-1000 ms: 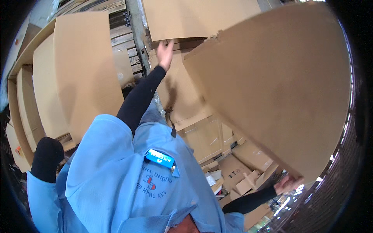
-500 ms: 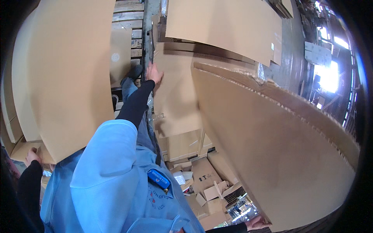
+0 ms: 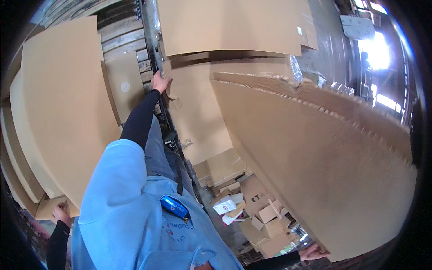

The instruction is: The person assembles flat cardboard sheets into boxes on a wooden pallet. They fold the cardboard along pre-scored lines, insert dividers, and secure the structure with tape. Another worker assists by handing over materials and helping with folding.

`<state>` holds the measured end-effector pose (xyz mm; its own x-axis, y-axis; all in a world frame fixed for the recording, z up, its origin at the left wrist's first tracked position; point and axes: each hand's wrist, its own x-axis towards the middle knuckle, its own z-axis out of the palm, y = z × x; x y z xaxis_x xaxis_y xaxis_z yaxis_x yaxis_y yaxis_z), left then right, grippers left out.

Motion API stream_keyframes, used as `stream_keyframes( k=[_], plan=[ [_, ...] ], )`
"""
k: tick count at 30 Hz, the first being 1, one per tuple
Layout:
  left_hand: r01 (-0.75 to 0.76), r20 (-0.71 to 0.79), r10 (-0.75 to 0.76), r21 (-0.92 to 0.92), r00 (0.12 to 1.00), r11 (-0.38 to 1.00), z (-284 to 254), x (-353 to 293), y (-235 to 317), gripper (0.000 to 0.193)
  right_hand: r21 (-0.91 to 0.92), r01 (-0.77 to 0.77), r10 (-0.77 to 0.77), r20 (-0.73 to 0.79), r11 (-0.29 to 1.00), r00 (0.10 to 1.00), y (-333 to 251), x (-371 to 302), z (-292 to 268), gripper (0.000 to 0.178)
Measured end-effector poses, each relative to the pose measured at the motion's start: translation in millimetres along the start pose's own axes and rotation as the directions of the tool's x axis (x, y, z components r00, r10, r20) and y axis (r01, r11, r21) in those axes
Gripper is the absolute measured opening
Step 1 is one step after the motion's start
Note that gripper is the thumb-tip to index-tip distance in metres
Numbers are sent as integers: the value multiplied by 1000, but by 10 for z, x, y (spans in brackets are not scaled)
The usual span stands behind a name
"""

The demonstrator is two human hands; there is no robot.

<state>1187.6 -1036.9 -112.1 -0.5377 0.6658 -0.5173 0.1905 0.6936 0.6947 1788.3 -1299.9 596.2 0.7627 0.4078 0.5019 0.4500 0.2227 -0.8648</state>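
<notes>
I have the board (image 3: 315, 171) by its lower edge in the right hand (image 3: 315, 253); it spreads right of the left hand (image 3: 161, 82), half-curled beside the cardboard (image 3: 198, 112), grip unclear from here.

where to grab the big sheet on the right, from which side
Take the sheet by its bottom corner from the near side, where the right hand is; the left hand could take the upper-left corner from the left. Broad and tilted, it likely needs both.
</notes>
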Motion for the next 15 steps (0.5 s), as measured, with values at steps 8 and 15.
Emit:
stream_keyframes(
  k=[8,15],
  plan=[
    [-100,287,292,-536,912,838,-523,-584,1341,56,121,75,-66,-76,990,995,-1070,316,-510,68],
    [14,444,507,-762,739,647,-1713,-1918,3472,26,27,372,-360,-192,928,913,-1793,347,-644,63]
  ],
)
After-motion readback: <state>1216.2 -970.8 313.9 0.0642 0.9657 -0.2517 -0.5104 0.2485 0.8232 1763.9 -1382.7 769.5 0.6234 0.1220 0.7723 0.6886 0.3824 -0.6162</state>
